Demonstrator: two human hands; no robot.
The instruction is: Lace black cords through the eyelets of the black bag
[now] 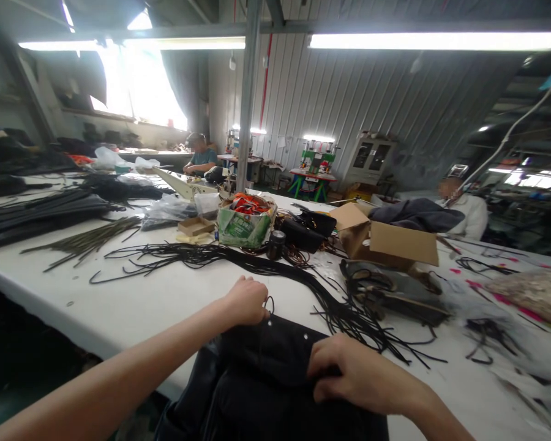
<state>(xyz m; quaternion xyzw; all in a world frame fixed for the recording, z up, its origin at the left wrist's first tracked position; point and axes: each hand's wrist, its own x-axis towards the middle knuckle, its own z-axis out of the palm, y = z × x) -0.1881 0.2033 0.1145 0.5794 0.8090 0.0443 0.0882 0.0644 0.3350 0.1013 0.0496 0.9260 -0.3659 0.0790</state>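
A black bag (266,392) with metal eyelets along its top edge lies at the near edge of the table, in front of me. At the left eyelet, my left hand (247,300) is closed in a pinch on a thin black cord (270,301), which loops up beside the fingertips. My right hand (356,373) has its fingers curled on the bag's fabric, below and right of the other visible eyelet. Part of the bag drops out of view at the bottom. Just beyond both hands, a long bundle of black cords (298,275) stretches across the white table (142,300).
Behind the cords stand a green bag of orange material (243,226), a dark jar (276,245) and an open cardboard box (401,245). Olive cords (92,239) lie left. One person (202,159) sits at the back, another (471,211) at the right.
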